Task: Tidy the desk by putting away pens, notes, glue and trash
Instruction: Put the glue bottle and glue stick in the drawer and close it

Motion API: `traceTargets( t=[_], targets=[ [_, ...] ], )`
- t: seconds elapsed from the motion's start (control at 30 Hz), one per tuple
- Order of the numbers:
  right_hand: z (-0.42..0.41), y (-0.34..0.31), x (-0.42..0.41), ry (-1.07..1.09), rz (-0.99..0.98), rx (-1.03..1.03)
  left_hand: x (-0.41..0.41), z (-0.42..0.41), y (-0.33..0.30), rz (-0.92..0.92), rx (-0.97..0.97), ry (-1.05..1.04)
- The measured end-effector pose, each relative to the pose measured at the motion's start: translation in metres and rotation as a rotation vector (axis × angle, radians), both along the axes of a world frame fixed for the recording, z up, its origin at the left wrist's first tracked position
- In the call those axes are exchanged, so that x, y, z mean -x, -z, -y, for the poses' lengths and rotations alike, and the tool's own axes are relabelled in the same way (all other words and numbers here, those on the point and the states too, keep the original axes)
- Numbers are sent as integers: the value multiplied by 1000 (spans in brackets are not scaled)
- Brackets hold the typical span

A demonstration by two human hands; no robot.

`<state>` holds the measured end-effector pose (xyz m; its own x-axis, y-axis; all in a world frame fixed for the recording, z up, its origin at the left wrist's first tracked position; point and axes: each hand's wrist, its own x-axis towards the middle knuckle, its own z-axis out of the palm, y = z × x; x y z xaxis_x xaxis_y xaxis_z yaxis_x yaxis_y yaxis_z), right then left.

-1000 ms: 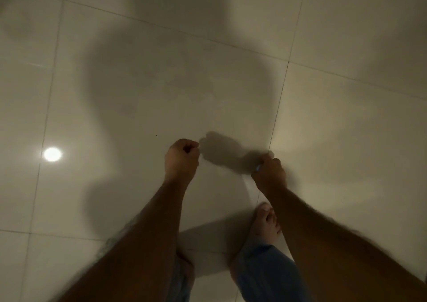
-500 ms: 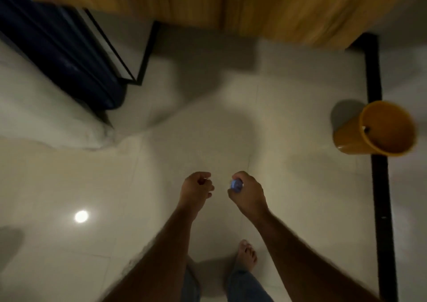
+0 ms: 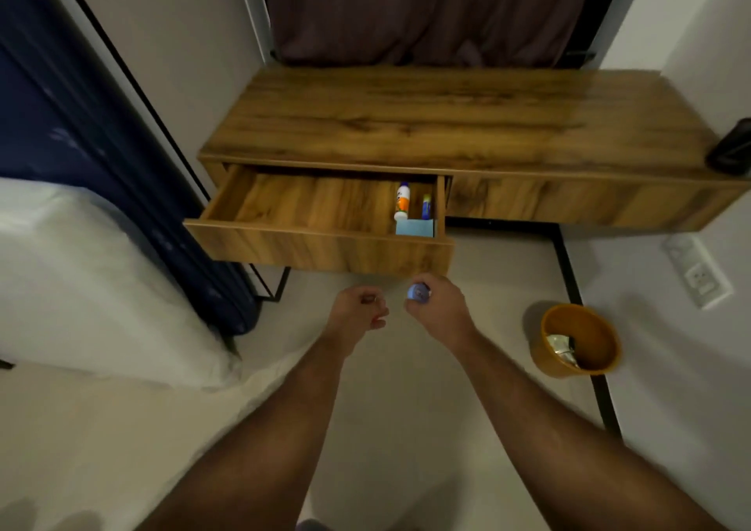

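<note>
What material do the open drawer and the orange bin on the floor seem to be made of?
Open drawer: wood or wood-look laminate, with brown grain streaks and a matte to satin surface; solid wood or veneer cannot be told. Orange bin: probably plastic, judging by its even orange colour, thin smooth wall and plain rim with a dull sheen.

The view has tipped up from the floor. A second ago only tiles and feet showed. Now the wooden desk (image 3: 447,120) and its open drawer (image 3: 317,242) show, and the orange bin (image 3: 577,341) sits lower on the right. Both hands have come up near the drawer front.
</note>
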<state>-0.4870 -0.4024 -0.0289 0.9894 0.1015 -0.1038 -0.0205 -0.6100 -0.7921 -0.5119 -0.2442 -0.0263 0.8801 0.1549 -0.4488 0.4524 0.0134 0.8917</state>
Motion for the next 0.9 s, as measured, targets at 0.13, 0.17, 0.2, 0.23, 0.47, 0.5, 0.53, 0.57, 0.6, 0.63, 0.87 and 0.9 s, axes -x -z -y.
traceTargets(
  t=[0.13, 0.17, 0.2, 0.23, 0.47, 0.5, 0.53, 0.57, 0.6, 0.63, 0.87, 0.9],
  targets=[
    [10, -24, -8, -20, 31, 8, -11, 1, -18, 29, -46, 10],
    [10, -26, -10, -19, 31, 19, -16, -2, -19, 32, -57, 12],
    [9, -28, -15, -16, 38, 32, -22, -6, -21, 39, -61, 20],
    [8, -30, -19, -18, 48, 49, -30, -11, -22, 43, -56, 26],
    [-29, -34, -75, 39, 34, 129, -99, -64, -29, 84, -40, 39],
    [-33, -36, -81, 59, 38, 138, -107, -72, -32, 71, -31, 45],
    [-42, -38, -91, 77, 45, 150, -118, -85, -34, 63, -18, 57],
    [-50, -41, -101, 93, 46, 159, -128, -97, -37, 54, -17, 70],
    [-58, -43, -111, 110, 42, 156, -139, -109, -40, 47, -24, 85],
    [-66, -45, -121, 127, 38, 143, -152, -121, -42, 51, -42, 103],
    [-89, -35, -162, 193, -30, 144, -207, -148, -35, 39, -110, 195],
    [-90, -33, -168, 194, -43, 145, -214, -149, -32, 28, -103, 201]
  ],
)
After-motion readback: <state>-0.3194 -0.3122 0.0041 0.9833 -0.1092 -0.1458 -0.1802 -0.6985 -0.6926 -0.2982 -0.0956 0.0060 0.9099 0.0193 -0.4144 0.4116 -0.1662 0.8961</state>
